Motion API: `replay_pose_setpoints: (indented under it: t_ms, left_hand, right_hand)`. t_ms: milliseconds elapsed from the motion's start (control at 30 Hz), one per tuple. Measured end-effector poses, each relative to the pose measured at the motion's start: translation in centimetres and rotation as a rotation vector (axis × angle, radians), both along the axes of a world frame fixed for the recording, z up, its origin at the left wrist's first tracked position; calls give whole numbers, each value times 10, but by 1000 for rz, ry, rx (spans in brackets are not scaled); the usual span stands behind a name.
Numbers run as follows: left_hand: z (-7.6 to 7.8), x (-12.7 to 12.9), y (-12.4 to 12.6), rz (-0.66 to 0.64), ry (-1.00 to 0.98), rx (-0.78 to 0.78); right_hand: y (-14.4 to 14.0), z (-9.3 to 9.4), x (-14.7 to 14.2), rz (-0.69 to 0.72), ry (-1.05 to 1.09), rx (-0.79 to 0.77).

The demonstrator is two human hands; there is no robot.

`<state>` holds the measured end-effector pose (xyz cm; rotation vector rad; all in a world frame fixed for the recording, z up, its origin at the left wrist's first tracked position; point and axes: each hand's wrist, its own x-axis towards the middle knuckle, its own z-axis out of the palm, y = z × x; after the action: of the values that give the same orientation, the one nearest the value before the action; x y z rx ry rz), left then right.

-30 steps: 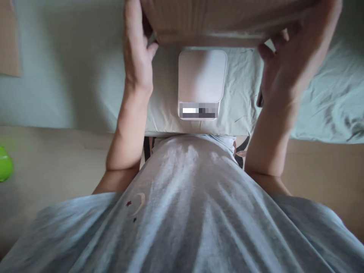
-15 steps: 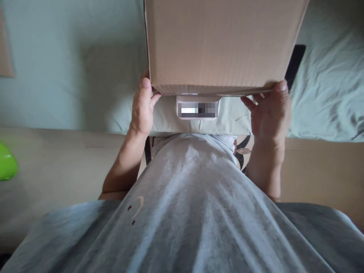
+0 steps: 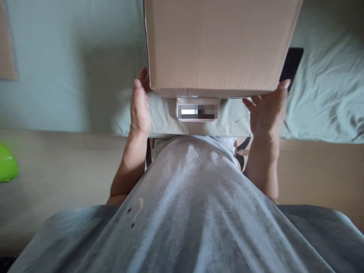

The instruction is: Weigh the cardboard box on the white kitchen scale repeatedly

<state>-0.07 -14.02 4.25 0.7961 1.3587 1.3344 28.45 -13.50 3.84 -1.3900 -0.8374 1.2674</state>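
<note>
Plain brown cardboard box: resting on small white digital scale atop pale green bedsheet. Left hand and right hand: open, fingertips at lower corners. Advised: box centred, hands fully clear for a true reading.

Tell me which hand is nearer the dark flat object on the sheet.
Right. The right hand is at the cardboard box's near right corner, just below the dark object; the left hand is across the box.

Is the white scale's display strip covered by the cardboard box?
No, the cardboard box hides only the scale platform, and the display strip sticks out below the box's near edge.
</note>
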Motion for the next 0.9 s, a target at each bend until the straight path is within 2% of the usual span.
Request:
replay_pose_setpoints:
  t_ms: [133, 200, 267, 400, 600, 700, 800, 900]
  left_hand:
    - [-27, -12, 0, 23, 66, -97]
    - [-37, -18, 0, 38, 69, -113]
    - [-39, -21, 0, 48, 59, -110]
    - [-21, -19, -3, 23, 24, -84]
    - [14, -2, 2, -110, -44, 75]
    - [25, -1, 23, -136, 29, 114]
    - [33, -4, 54, -169, 84, 139]
    - [36, -2, 87, -171, 137, 173]
  right_hand:
    - [1, -31, 2, -84, -60, -2]
    - [1, -38, 3, -101, -80, 18]
    - [-1, -38, 4, -83, -98, 30]
    - [-2, -23, 2, -52, -111, 42]
    - [7, 3, -14, -32, -95, 123]
    - [22, 21, -19, 24, -54, 145]
    - [47, 39, -20, 43, 16, 229]
    - [79, 47, -20, 30, 83, 238]
